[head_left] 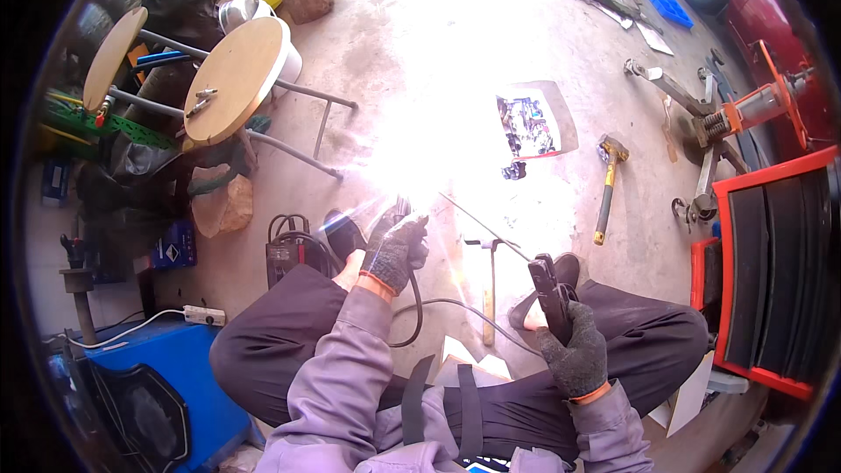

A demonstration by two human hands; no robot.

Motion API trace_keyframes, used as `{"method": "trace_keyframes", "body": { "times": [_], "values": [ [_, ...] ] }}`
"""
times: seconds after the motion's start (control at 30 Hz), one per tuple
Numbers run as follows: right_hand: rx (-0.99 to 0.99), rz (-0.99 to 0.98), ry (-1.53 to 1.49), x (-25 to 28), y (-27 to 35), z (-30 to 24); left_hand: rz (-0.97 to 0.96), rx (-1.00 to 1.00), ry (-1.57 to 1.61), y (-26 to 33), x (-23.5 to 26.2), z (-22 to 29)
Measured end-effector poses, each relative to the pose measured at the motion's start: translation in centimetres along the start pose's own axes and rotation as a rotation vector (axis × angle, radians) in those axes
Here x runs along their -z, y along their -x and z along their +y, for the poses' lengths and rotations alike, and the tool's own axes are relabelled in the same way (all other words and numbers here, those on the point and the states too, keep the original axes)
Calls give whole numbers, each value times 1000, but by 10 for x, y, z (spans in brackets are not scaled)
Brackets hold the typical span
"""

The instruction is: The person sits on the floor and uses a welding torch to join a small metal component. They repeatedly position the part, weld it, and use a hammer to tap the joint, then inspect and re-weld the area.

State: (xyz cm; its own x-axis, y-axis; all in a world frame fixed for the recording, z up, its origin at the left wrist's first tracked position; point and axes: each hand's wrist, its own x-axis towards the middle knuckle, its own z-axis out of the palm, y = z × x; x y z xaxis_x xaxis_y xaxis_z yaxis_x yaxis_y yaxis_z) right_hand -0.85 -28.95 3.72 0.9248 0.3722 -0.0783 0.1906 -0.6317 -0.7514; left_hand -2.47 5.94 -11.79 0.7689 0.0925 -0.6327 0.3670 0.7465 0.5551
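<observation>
My right hand [574,350], in a dark grey glove with an orange cuff, is closed round a black welding electrode holder [550,289]. A thin welding rod [486,226] sticks out of it toward the upper left, its tip at the edge of a blinding white glare. My left hand [394,250], gloved the same way, is closed round a dark clamp-like piece [403,205], partly washed out by the glare. A black cable [418,307] hangs below that hand. Whatever lies inside the glare, just ahead of my left hand, is hidden.
A hammer [489,307] lies between my legs; a yellow-handled sledgehammer [608,188] lies farther right. Beyond my right knee stands a red-framed cabinet [727,280] near an orange jack [753,109]. A tipped round-topped stool [236,83] is at left, above a blue box [166,368].
</observation>
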Motion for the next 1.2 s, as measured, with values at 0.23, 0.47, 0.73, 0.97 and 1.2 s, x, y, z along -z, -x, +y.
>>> {"method": "trace_keyframes", "body": {
  "times": [0.23, 0.47, 0.73, 0.97, 1.2],
  "values": [
    [-268, 199, -204, 4, 1, 25, 218, -180, -283, 17, -58, 8],
    [-117, 186, -63, -1, -2, -4, 297, -277, -429, 26, -82, 11],
    [-115, 159, -93, -5, 0, -2, 349, -289, -556, 22, -80, 6],
    [-116, 112, -48, -3, -1, -5, 382, -286, -625, 23, -81, 5],
    [-1, 146, -27, -3, -5, -4, 340, -247, -526, 33, -95, 11]
  ]
}}
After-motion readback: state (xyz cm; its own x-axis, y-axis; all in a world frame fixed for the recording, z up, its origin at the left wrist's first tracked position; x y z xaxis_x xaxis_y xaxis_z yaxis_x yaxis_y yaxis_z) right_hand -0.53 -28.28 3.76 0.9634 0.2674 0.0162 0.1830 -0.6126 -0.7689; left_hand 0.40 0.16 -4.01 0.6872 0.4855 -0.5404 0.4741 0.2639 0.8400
